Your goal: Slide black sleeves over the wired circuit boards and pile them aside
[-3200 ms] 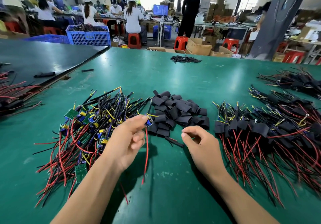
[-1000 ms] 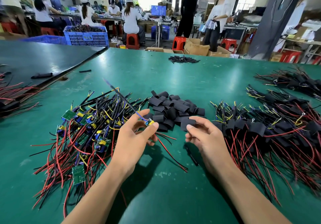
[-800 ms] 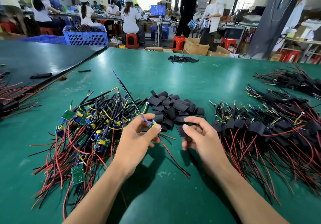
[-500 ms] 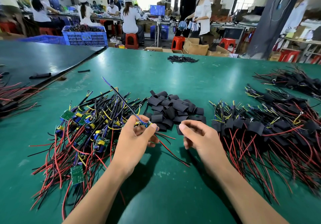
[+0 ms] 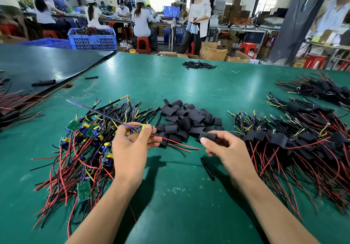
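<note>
Head view, seemingly midway: pinching one bare wired board in left grip, black sleeve in right grip, with sleeved pile at right and unsleeved heap undone at left.

The left hand covers most of the board. The right hand hides part of the sleeve. The sleeved pile runs off the right edge.
</note>
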A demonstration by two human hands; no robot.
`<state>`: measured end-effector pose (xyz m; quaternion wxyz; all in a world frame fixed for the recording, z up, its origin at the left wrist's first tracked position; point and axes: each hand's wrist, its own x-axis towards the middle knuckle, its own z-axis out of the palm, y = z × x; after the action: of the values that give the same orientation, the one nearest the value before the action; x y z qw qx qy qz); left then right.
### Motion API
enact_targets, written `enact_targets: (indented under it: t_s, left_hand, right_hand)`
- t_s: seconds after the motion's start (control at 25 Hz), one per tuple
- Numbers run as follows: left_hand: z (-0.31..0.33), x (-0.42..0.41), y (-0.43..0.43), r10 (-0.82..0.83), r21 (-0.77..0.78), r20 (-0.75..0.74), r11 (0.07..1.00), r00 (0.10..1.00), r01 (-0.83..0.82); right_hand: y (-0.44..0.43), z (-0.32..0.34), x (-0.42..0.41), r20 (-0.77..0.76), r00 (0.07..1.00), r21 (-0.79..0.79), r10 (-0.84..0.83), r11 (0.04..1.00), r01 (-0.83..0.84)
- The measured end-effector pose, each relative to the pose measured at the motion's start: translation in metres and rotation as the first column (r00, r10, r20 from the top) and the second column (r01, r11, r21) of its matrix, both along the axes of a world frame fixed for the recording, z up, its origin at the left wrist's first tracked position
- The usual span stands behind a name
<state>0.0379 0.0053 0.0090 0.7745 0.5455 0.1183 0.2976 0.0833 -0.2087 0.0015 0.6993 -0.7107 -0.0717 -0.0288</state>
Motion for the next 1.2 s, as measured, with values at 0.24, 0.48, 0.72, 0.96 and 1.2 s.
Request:
enact_targets:
  t_s: [0.24,0.48,0.72,0.96,1.2]
  left_hand:
    - [0.006,-0.002,0.002,0.074,-0.037,0.043,0.997,0.996,-0.073]
    - [0.009,-0.004,0.000,0.077,-0.060,0.047,0.995,0.996,-0.074]
    - [0.013,-0.006,-0.002,0.014,-0.135,0.053,0.991,0.999,-0.006]
    - [0.017,-0.009,-0.009,-0.164,-0.296,0.031,0.941,0.986,0.166]
    - [0.012,-0.014,-0.028,-0.402,-0.298,-0.045,0.879,0.915,0.372]
  right_hand:
    - [-0.004,0.000,0.001,0.001,1.000,0.022,0.008,1.000,-0.008]
    - [0.002,-0.001,-0.005,-0.006,0.998,-0.020,0.061,0.998,-0.062]
    - [0.009,-0.001,-0.008,-0.051,0.996,0.005,0.077,0.997,-0.077]
    - [0.022,-0.002,-0.014,-0.147,0.976,0.251,0.159,0.961,-0.119]
    - [0.029,0.000,-0.016,-0.129,0.962,0.461,0.239,0.874,-0.155]
